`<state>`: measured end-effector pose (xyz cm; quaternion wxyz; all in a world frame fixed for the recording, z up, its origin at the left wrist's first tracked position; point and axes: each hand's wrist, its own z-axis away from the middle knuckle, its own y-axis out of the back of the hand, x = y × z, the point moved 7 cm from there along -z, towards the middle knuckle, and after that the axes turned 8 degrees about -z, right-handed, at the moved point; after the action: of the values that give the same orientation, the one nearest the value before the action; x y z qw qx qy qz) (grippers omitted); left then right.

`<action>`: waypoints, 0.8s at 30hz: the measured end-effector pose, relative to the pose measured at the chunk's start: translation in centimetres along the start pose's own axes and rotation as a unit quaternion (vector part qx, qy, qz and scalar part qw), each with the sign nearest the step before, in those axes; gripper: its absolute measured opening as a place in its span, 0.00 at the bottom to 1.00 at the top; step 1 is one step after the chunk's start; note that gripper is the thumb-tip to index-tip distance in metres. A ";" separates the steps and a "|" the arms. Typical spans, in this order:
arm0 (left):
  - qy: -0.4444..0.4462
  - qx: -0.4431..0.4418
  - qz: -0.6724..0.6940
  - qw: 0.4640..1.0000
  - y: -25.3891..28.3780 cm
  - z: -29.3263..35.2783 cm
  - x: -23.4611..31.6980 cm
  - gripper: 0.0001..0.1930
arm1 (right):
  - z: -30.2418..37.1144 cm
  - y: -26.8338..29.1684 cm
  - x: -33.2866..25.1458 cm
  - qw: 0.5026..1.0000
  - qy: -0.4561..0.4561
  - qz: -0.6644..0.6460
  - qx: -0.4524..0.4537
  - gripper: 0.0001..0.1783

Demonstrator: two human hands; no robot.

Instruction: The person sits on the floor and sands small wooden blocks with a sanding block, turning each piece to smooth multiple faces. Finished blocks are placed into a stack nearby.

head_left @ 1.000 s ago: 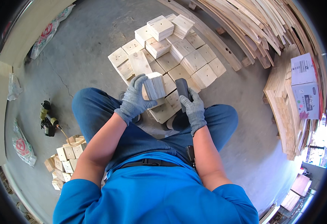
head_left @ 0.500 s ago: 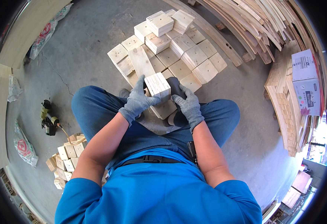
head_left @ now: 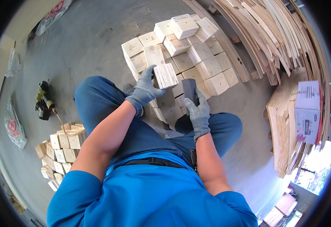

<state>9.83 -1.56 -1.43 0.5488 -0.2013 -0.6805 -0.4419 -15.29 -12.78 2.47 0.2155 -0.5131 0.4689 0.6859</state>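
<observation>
Between the thumb and fingers of my gloved left hand (head_left: 144,92) is a layered wooden block (head_left: 166,76), gripped by its left side and tilted so that its striped edges show. My gloved right hand (head_left: 198,115) is closed around a dark grey oblong block (head_left: 189,90), which stands apart from the wood to its right. Its exact kind I cannot make out. Just beyond both hands lies a broad group of wooden blocks (head_left: 183,61) on the floor, a few stacked on top at the far side. One longer board (head_left: 154,55) rests on the group beyond my left hand.
A nail gun (head_left: 43,100) with a hose lies on the floor at left, near a smaller pile of blocks (head_left: 61,153). Plastic bags (head_left: 15,123) lie farther left. Long wooden strips (head_left: 254,34) and a carton (head_left: 308,109) on stacked wood stand at right.
The dark grey block has come away from the wooden block's right side. My right hand has moved right with it, while the left still holds the wood. The whole view has shifted.
</observation>
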 end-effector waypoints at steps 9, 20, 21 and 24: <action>0.022 -0.008 -0.090 0.996 -1.3 0.6 -1.8 0.63 | 1.5 -3.3 -7.8 0.931 0.270 0.244 -0.013 0.40; -0.004 0.007 -0.100 0.995 -1.8 -0.1 -2.3 0.57 | -10.0 -8.2 -10.0 0.928 0.189 0.318 -0.036 0.37; -0.007 0.015 -0.086 0.996 -1.9 0.0 -2.3 0.57 | -10.6 -8.5 -10.4 0.930 0.177 0.320 -0.043 0.36; 0.007 0.005 -0.092 0.996 -1.5 0.2 -2.0 0.56 | -9.1 -8.2 -10.8 0.928 0.157 0.336 -0.034 0.37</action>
<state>9.23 -1.81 -3.87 0.5116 -0.1326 -0.6942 -0.4886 -0.20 -14.80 8.50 -0.1211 -0.4337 0.6180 0.6445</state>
